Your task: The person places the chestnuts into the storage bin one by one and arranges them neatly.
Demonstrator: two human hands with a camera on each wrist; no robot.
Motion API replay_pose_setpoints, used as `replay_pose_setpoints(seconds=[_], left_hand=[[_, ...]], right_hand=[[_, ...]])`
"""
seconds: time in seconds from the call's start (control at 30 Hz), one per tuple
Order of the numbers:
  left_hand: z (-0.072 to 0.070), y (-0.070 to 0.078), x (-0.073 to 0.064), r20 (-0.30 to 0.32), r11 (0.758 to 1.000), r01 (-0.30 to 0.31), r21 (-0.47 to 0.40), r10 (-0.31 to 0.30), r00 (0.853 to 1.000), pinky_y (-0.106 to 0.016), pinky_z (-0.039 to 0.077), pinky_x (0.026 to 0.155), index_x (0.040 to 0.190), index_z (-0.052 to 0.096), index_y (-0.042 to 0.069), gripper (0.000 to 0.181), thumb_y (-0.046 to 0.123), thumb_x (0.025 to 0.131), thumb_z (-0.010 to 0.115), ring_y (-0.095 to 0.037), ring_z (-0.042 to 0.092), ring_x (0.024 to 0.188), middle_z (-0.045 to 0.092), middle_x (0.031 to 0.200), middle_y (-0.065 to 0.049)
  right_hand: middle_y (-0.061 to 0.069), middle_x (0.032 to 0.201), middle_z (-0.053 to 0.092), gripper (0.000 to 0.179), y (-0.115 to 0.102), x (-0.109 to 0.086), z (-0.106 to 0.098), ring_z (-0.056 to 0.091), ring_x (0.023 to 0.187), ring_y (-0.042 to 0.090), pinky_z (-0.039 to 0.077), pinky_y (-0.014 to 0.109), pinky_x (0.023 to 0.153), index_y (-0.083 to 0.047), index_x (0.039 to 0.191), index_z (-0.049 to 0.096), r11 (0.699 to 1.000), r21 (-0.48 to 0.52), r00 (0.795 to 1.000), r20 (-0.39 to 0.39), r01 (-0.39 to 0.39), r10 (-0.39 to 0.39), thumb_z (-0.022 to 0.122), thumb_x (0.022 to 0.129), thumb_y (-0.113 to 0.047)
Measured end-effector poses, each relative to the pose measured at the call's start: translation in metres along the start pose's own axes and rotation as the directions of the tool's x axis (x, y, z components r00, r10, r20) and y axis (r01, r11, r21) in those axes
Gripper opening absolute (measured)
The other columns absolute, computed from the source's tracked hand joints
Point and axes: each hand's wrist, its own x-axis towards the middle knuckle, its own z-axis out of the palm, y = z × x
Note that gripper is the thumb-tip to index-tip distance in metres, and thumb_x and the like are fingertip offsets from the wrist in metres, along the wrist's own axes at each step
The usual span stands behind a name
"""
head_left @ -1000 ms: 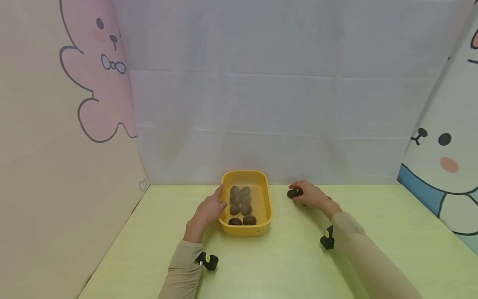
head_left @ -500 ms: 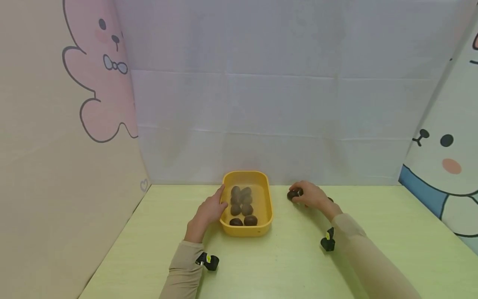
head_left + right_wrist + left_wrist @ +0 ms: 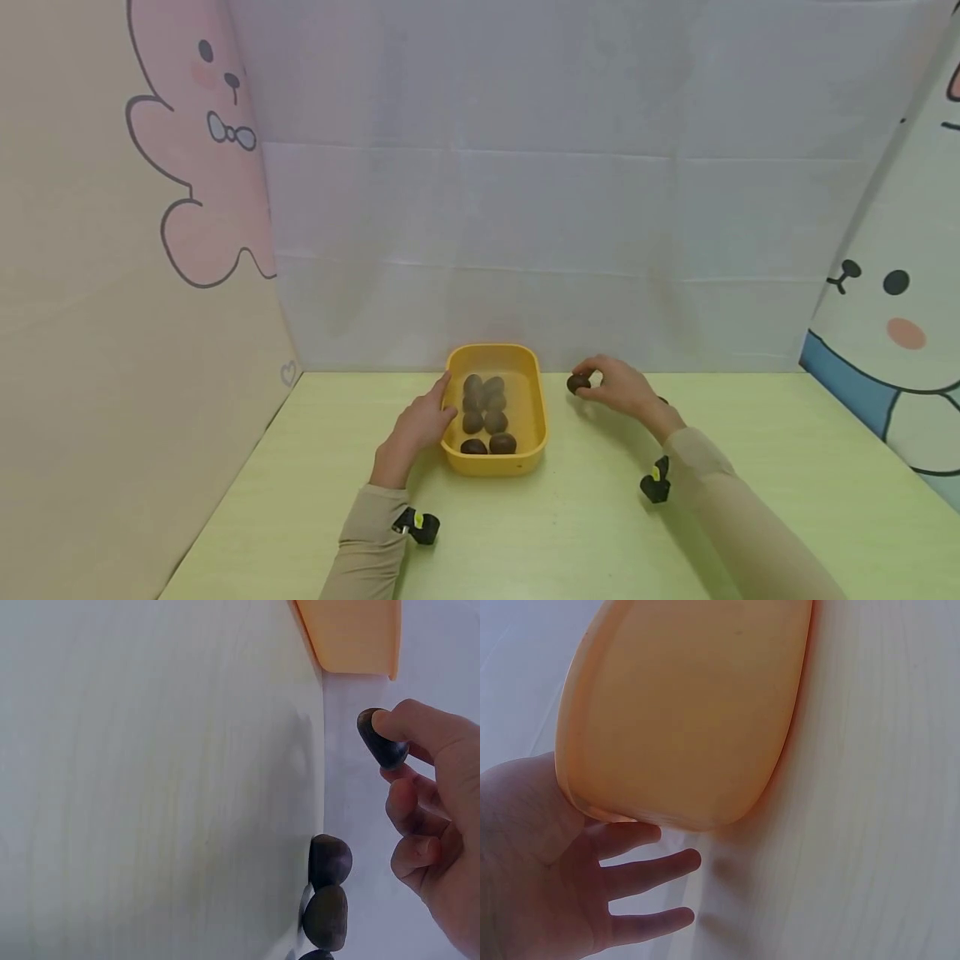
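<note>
A person's right hand (image 3: pixel 618 387) pinched one dark pebble (image 3: pixel 382 739) right of centre in the head view, apart from the yellow plastic bin (image 3: pixel 495 465) at lower centre, while the left hand (image 3: pixel 420 421), fingers extended, rested against the bin's left rim. About eight boxed pebbles (image 3: pixel 496 422) lay inside. At least three outlying pebbles (image 3: pixel 327 918) stood in the right wrist view's lower centre (others may have been hidden), suggesting the work was past halfway.

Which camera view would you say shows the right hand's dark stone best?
The right wrist view: the dark stone appears large there, pinched in the right hand. The head view shows it small, partly hidden; the left wrist view lacks it.
</note>
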Motion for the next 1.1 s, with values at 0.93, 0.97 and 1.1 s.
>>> replay_pose_setpoints(seconds=[0.93, 0.97, 1.1], left_hand=[[0.003, -0.003, 0.004, 0.004, 1.0, 0.007, 0.012, -0.007, 1.0, -0.027, 0.034, 0.047, 0.16, 0.023, 0.018, 0.066, 0.024, 0.099, 0.048, -0.013, 0.039, 0.047, 0.048, 0.065, -0.004], [0.003, -0.002, 0.004, 0.002, 1.0, 0.004, 0.012, -0.004, 1.0, -0.026, 0.034, 0.047, 0.16, 0.023, 0.018, 0.066, 0.023, 0.099, 0.048, -0.013, 0.039, 0.047, 0.048, 0.065, -0.004], [0.001, 0.0, 0.001, -0.004, 1.0, -0.006, 0.014, 0.006, 1.0, -0.026, 0.034, 0.046, 0.16, 0.023, 0.017, 0.065, 0.022, 0.1, 0.048, -0.013, 0.039, 0.047, 0.047, 0.064, -0.004]], right_hand=[[0.004, 0.109, 0.067, 0.033, -0.052, 0.016, 0.006, 0.065, 0.095, 0.028, 0.05, 0.037, 0.072, -0.014, 0.112, 0.072, 0.986, -0.044, 0.97, -0.177, 0.161, -0.167, 0.079, 0.081, -0.024], [0.004, 0.109, 0.068, 0.033, -0.053, 0.018, 0.008, 0.065, 0.095, 0.028, 0.051, 0.037, 0.072, -0.014, 0.112, 0.072, 0.984, -0.052, 0.967, -0.181, 0.173, -0.179, 0.079, 0.081, -0.024], [0.005, 0.108, 0.068, 0.035, -0.059, 0.023, 0.012, 0.065, 0.094, 0.029, 0.05, 0.037, 0.072, -0.013, 0.112, 0.072, 0.978, -0.06, 0.963, -0.175, 0.198, -0.206, 0.078, 0.08, -0.027]])
